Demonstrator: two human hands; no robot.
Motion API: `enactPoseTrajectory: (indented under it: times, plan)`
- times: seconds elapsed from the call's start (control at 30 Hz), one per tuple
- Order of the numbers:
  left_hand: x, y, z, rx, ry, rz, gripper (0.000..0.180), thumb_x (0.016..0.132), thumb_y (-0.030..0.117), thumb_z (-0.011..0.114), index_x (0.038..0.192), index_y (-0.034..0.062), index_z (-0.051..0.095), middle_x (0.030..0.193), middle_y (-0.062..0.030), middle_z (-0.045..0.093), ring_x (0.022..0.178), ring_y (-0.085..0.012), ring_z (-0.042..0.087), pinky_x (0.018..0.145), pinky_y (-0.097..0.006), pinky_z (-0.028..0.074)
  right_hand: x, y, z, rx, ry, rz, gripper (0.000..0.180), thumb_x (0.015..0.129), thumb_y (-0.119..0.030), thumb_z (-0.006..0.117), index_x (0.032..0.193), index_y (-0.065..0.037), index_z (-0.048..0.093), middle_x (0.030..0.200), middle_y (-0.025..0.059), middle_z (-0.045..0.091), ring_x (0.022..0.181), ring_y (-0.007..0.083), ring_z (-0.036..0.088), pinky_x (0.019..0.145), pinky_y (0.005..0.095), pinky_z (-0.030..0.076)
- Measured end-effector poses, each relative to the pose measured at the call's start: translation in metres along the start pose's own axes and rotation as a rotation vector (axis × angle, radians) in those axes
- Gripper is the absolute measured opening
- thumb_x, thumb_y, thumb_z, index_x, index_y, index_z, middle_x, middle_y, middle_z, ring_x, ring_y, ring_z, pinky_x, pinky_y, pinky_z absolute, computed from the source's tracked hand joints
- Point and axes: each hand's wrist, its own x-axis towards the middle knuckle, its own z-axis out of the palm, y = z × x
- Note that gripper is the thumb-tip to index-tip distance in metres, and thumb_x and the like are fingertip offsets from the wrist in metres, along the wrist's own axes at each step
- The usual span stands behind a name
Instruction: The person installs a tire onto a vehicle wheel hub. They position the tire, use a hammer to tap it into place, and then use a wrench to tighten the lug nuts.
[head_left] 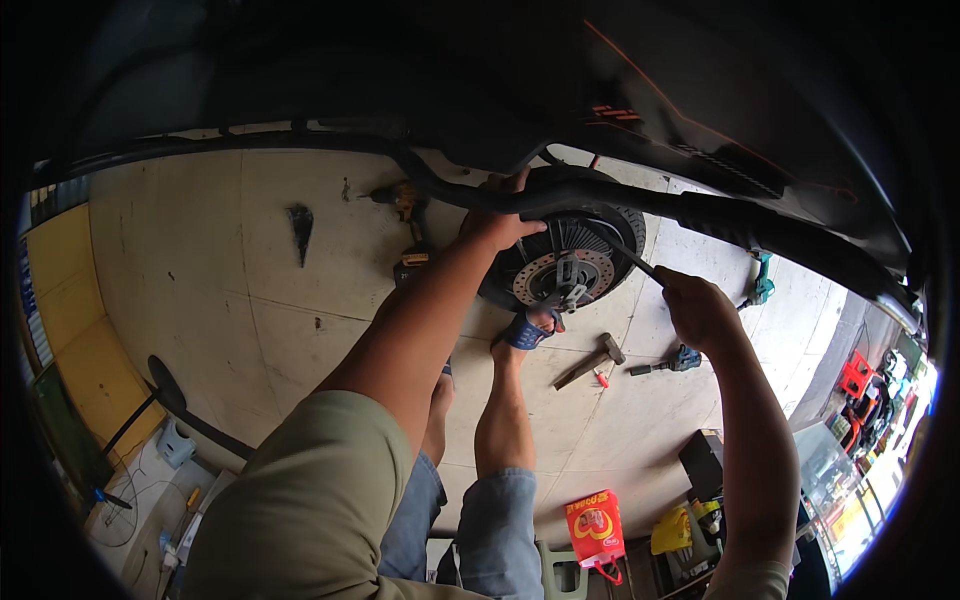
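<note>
A spoked wheel with a black tyre (628, 232) and a drilled brake disc (522, 287) lies on the floor in front of me. My left hand (500, 212) grips the tyre's upper left side, its thumb stretched toward the rim; its other fingers are partly hidden near a dark bar. My right hand (694, 308) is closed round a dark tyre lever (640, 262), which slants up and left to the tyre's right edge. My foot in a blue sandal (528, 329) is against the wheel's near side. A grey metal bracket (570, 278) sits over the hub.
A dark motorbike body (690, 120) and curved black bar (640, 202) overhang the wheel. A cordless drill (408, 215) lies left; a hammer (590, 362), a blue power tool (682, 360) and a green power tool (762, 278) lie right. A red bag (595, 530) stands near me.
</note>
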Motion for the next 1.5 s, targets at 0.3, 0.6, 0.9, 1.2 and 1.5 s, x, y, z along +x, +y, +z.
enactPoseTrajectory:
  times: [0.3,0.6,0.9,1.2,1.5]
  plan:
    - [0.007,-0.006,0.0,-0.112,-0.005,0.016,0.107,0.059,0.028,0.09,0.146,0.0073,0.031,0.142,-0.0219,0.042,0.128,-0.0403,0.044,0.108,-0.045,0.039,0.045,-0.008,-0.033,-0.177,-0.145,-0.091,0.023,0.097,-0.017,0.047,0.113,-0.013,0.064,0.089,0.016,0.066,0.081,0.0306,0.065,0.076,0.0433,0.051]
    - [0.011,-0.019,0.007,-0.105,-0.004,0.023,0.081,0.073,0.027,0.08,0.141,0.0114,0.039,0.142,-0.0171,0.042,0.129,-0.0387,0.042,0.109,-0.045,0.038,0.068,0.023,-0.018,-0.155,-0.086,-0.363,0.017,0.093,-0.013,0.051,0.099,-0.006,0.065,0.079,0.0168,0.065,0.071,0.0292,0.063,0.068,0.0432,0.05]
    - [0.008,0.01,-0.041,0.028,-0.095,-0.089,0.076,0.075,0.025,0.078,0.14,0.0087,0.041,0.145,-0.0187,0.04,0.132,-0.0383,0.039,0.111,-0.045,0.037,0.037,-0.045,-0.035,-0.247,-0.027,-0.079,0.021,0.092,-0.014,0.054,0.109,-0.008,0.064,0.091,0.018,0.065,0.086,0.0306,0.066,0.077,0.0453,0.052]
    - [0.012,-0.004,-0.04,-0.17,-0.134,-0.044,0.059,0.084,0.038,0.07,0.132,0.0101,0.05,0.137,-0.0167,0.047,0.125,-0.0352,0.047,0.103,-0.047,0.043,0.03,-0.111,-0.065,-0.487,-0.257,0.039,0.035,0.099,-0.024,0.045,0.132,-0.021,0.055,0.094,0.0141,0.07,0.089,0.0294,0.07,0.083,0.0458,0.055]
    - [0.015,-0.028,-0.006,-0.088,-0.089,-0.138,0.055,0.088,0.038,0.064,0.132,0.0067,0.049,0.136,-0.0196,0.048,0.123,-0.0391,0.048,0.105,-0.045,0.04,0.043,-0.17,-0.063,-0.539,-0.314,0.129,0.027,0.091,-0.014,0.056,0.116,-0.006,0.06,0.105,0.0168,0.069,0.097,0.0283,0.069,0.083,0.0422,0.056]
